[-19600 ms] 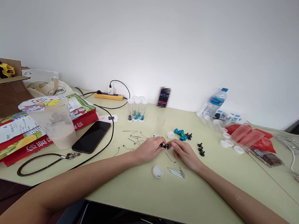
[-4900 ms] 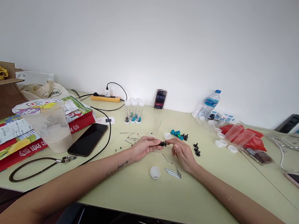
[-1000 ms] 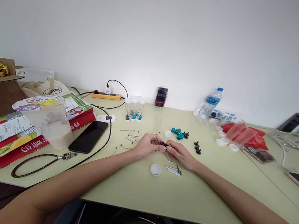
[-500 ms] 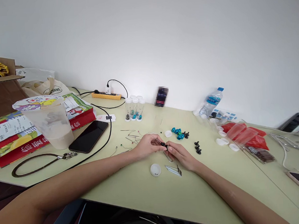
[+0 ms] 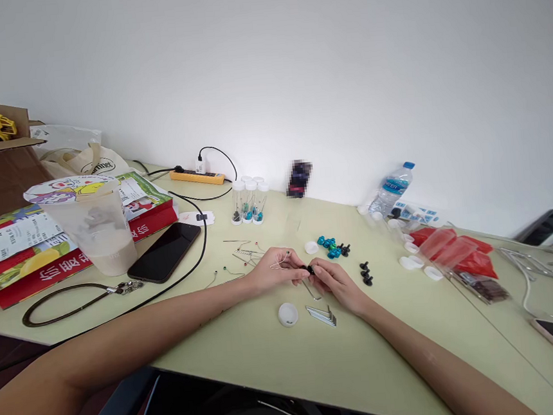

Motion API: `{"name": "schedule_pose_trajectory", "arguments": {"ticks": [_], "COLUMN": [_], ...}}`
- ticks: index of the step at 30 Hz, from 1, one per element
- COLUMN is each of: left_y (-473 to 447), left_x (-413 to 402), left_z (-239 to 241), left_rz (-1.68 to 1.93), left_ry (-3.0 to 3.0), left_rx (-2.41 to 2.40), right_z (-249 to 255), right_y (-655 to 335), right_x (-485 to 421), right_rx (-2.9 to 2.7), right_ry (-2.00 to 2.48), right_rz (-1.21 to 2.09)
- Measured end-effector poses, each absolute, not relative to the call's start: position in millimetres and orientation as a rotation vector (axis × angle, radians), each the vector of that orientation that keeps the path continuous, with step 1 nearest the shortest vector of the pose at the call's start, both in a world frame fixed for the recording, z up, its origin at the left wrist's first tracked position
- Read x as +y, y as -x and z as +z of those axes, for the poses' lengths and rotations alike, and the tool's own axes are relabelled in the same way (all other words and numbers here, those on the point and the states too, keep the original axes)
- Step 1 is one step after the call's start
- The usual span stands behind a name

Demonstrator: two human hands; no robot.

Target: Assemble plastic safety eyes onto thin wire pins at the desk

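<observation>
My left hand [image 5: 278, 269] and my right hand [image 5: 335, 282] meet over the middle of the table, both closed. A small black knob-like piece [image 5: 310, 270] is pinched between their fingertips. Across the left fingers lies a thin metal wire [image 5: 279, 265] with a small dark green tip. Below the fingertips a bent metal rod [image 5: 311, 291] shows; whether it is held or lies on the table, I cannot tell. A white cap [image 5: 288, 315] with tiny bits inside is nearest the left wrist's front. Several bent metal rods [image 5: 321, 316] lie bundled beside it.
Blue pieces [image 5: 329, 246] and black pieces [image 5: 366, 274] lie beyond and right of my hands. Loose thin wires [image 5: 246, 256] are at left. Capped clear tubes [image 5: 250, 201] stand at the back. A drink cup [image 5: 108, 241], phone [image 5: 164, 253] and water bottle [image 5: 393, 187] stand or lie around.
The metal wire, which slanted up from the black piece, now lies across the left fingers with its green tip showing. The hands have barely shifted.
</observation>
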State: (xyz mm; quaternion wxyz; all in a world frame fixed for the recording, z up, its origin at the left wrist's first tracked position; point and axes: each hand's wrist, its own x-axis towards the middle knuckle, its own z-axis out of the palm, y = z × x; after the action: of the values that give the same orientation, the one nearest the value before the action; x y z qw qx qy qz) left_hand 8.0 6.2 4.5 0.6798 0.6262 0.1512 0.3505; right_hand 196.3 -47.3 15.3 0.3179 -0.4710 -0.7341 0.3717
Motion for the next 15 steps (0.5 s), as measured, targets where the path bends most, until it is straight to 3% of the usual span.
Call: {"name": "schedule_pose_trajectory", "arguments": {"ticks": [15], "left_y": [-6.5], "left_x": [10.9], "left_z": [3.0], "left_rz": [0.745], "left_ry": [-1.234], "left_rx": [0.439], "right_z": [16.7], "right_y": [-195.1], "right_x": [-45.8], "right_rx": [-1.938], "right_ry": [1.263], "right_rz": [0.86]}}
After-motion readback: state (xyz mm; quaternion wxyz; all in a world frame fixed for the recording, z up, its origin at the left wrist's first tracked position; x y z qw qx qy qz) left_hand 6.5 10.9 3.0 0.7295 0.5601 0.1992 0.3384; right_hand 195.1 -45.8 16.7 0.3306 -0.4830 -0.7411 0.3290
